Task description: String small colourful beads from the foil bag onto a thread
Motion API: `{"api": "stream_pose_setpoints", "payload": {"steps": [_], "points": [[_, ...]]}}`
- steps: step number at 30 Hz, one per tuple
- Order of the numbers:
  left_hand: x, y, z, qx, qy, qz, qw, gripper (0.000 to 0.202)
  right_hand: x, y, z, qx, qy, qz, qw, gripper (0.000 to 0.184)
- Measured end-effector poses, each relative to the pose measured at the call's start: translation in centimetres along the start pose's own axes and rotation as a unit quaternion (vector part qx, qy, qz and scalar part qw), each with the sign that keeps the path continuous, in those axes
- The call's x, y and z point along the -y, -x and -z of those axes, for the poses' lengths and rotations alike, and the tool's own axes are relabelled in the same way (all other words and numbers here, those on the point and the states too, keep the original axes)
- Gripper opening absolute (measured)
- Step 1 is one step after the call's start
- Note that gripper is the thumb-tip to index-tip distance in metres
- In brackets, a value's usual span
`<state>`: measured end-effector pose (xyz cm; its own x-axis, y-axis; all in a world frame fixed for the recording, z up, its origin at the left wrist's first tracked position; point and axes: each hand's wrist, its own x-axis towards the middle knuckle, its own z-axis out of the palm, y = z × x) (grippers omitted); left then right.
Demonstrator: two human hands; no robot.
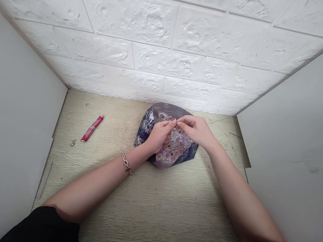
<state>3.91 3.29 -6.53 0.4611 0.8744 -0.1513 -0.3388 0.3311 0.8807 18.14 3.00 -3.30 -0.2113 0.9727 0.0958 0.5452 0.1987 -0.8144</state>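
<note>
A blue patterned bag (pixel 144 126) lies open on the wooden table (pixel 148 206), full of small pink, clear and red beads (pixel 176 146). My left hand (pixel 160 135) and my right hand (pixel 195 130) hover over the beads, fingertips meeting in a pinch above the bag's middle. Both hands are closed on something tiny that I cannot make out. A chain bracelet (pixel 126 164) circles my left wrist.
A red tube-shaped object (pixel 92 128) lies on the table's left side, with small metal bits (pixel 73 142) near it. Thin threads (pixel 227 142) are scattered at the right. White panels wall in both sides, and a white brick-pattern wall (pixel 167 50) stands behind.
</note>
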Motion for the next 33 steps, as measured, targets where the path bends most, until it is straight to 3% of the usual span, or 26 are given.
{"api": "stream_pose_setpoints", "payload": {"steps": [8, 16, 22, 28, 33], "points": [[-0.1, -0.1, -0.1, 0.003, -0.022, 0.009, 1.000, 0.028, 0.0, 0.0, 0.3, 0.031, -0.073, -0.034, 0.996, 0.016], [0.0, 0.0, -0.1, 0.006, -0.028, 0.000, 1.000, 0.026, 0.3, 0.0, 0.0, -0.004, 0.083, 0.053, 0.995, 0.011], [-0.4, 0.2, -0.4, -0.004, -0.017, 0.011, 1.000, 0.013, 1.0, 0.2, 0.5, 0.016, 0.152, 0.025, 0.988, 0.014], [-0.6, 0.2, -0.3, 0.016, 0.008, 0.020, 1.000, 0.010, 1.0, 0.7, 0.9, 0.131, 0.354, -0.054, 0.924, 0.014], [-0.6, 0.2, -0.3, 0.007, 0.011, 0.021, 1.000, 0.009, 0.1, 0.6, 0.7, 0.161, 0.418, -0.063, 0.892, 0.016]]}}
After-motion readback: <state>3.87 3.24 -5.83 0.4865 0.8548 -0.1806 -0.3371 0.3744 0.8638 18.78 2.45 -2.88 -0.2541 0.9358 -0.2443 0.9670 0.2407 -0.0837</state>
